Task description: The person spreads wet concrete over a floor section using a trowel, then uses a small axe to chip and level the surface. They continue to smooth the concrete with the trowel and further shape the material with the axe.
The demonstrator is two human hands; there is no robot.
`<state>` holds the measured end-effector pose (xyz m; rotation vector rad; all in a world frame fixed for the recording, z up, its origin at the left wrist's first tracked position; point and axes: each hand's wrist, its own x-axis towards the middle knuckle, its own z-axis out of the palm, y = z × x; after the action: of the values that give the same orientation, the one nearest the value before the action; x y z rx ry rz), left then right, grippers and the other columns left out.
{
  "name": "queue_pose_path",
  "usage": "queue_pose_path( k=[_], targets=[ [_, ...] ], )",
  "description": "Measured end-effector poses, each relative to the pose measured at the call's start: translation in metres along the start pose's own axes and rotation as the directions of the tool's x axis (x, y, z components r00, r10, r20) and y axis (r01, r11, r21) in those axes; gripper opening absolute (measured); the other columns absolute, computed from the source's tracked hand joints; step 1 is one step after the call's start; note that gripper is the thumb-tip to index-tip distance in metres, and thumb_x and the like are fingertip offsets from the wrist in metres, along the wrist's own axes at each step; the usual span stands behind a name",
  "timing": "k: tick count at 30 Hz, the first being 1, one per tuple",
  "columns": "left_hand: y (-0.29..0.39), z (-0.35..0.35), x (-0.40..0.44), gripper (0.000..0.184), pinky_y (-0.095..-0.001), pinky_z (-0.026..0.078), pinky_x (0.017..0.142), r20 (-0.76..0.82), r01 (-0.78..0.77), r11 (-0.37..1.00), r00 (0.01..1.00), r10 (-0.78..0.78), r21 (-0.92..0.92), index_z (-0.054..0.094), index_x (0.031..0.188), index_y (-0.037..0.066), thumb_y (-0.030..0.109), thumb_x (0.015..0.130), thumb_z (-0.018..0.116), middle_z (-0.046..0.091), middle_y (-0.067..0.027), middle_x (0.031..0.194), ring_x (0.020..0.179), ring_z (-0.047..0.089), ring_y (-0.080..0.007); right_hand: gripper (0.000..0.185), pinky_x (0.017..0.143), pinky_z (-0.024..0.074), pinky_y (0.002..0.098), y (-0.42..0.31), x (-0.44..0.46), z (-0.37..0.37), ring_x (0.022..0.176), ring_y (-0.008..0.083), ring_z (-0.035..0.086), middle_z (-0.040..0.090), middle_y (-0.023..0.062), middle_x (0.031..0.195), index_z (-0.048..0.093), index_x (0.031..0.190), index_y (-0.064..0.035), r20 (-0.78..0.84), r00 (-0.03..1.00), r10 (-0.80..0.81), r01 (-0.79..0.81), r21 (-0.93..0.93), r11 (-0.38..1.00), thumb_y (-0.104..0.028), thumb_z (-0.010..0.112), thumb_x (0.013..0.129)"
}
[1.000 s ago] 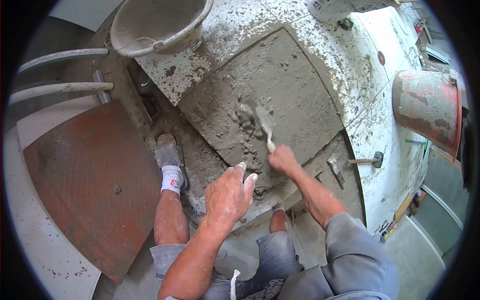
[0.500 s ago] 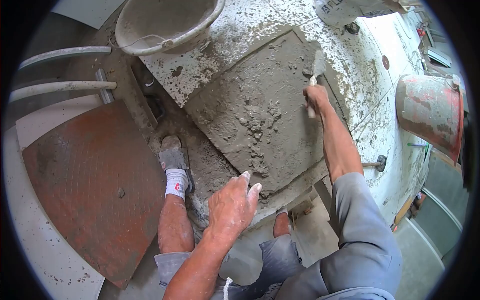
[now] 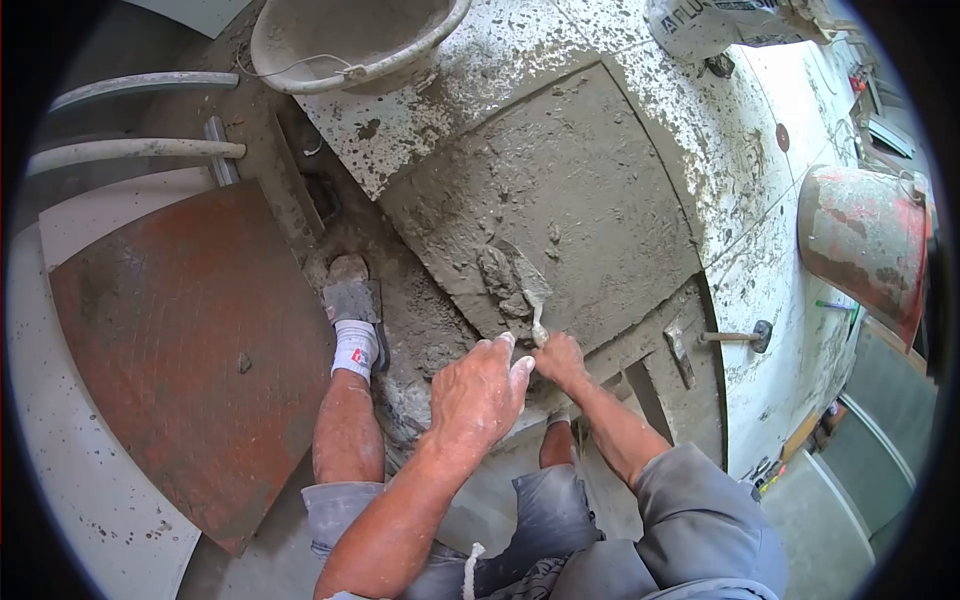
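My right hand (image 3: 562, 362) is closed around the handle of a trowel (image 3: 536, 283). The trowel's blade rests against a lump of wet mortar (image 3: 496, 272) on a square grey bed of mortar (image 3: 590, 180). Close beside it on the left, my left hand (image 3: 476, 392) hovers over the near edge of the bed. Its thumb and forefinger are stretched out, apart, with nothing visible between them; the other fingers are partly hidden. Smoothed patches cover the far and right parts of the bed, while rougher clumps lie toward the near left.
A large mortar tub (image 3: 360, 75) stands at the top left, and a splattered bucket (image 3: 862, 245) at the right. A hammer (image 3: 738, 337) lies on the white floor sheet. To the left is a reddish-brown board (image 3: 190, 370). A bag (image 3: 715, 25) sits at the top right.
My right hand has drawn the trowel from the far right of the bed back to the near middle, beside my left hand. Mortar clumps are gathered at the blade. My left hand has barely moved.
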<state>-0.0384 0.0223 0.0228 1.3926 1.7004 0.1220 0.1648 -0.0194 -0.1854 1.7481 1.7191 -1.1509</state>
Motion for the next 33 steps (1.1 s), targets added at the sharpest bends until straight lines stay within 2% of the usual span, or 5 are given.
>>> queue_pose_path(
  k=[11,18,20,28,33],
  targets=[
    [-0.004,-0.001,-0.009,0.038,-0.0464,0.051,0.069,-0.053,-0.010,0.996,0.999,0.006,-0.085,0.058,0.112,-0.002,0.028,0.089,0.059,0.064,-0.0194,0.090,0.080,0.064,-0.0377,0.030,0.076,0.0531,0.0476,-0.020,0.142,-0.117,0.085,0.0403,0.066,0.065,0.0275,0.087,0.067,0.081,0.0046,-0.161,0.954,-0.252,0.211,-0.238,0.948,-0.021,0.056,0.072],
    [0.006,0.000,-0.007,0.037,-0.0465,0.051,0.067,0.015,0.014,0.996,1.000,-0.012,-0.089,0.058,0.113,-0.001,0.027,0.089,0.059,0.064,-0.0192,0.088,0.078,0.064,-0.0379,0.032,0.079,0.0512,0.0478,-0.034,0.100,-0.132,0.087,0.0411,0.065,0.064,0.0299,0.086,0.066,0.080,0.0064,0.037,0.999,-0.032,0.030,0.047,0.998,-0.022,0.056,0.072],
    [0.009,0.000,-0.006,0.037,-0.0467,0.051,0.067,0.005,0.002,0.995,1.000,-0.002,-0.096,0.058,0.113,-0.001,0.027,0.089,0.059,0.064,-0.0192,0.088,0.078,0.064,-0.0382,0.029,0.080,0.0512,0.0480,0.004,0.096,-0.093,0.089,0.0405,0.064,0.064,0.0287,0.087,0.067,0.080,0.0041,0.158,0.932,-0.325,0.361,-0.337,0.870,-0.021,0.056,0.071],
    [0.003,0.002,-0.005,0.035,-0.0477,0.050,0.067,0.022,0.012,0.994,1.000,-0.010,-0.109,0.057,0.111,0.000,0.026,0.089,0.059,0.063,-0.0196,0.088,0.078,0.064,-0.0391,0.031,0.080,0.0527,0.0473,-0.025,0.019,-0.119,0.088,0.0384,0.065,0.067,0.0240,0.092,0.066,0.095,-0.0023,0.242,0.968,-0.066,0.164,-0.411,0.897,-0.019,0.059,0.070],
    [-0.001,0.005,-0.010,0.034,-0.0473,0.051,0.068,-0.018,0.044,0.981,0.999,-0.048,-0.189,0.057,0.110,0.000,0.027,0.089,0.058,0.063,-0.0190,0.088,0.079,0.064,-0.0384,0.024,0.074,0.0529,0.0484,-0.067,0.108,-0.130,0.080,0.0409,0.065,0.065,0.0252,0.079,0.065,0.076,0.0000,-0.132,0.948,-0.290,0.240,-0.301,0.923,-0.022,0.059,0.070]
  ],
)
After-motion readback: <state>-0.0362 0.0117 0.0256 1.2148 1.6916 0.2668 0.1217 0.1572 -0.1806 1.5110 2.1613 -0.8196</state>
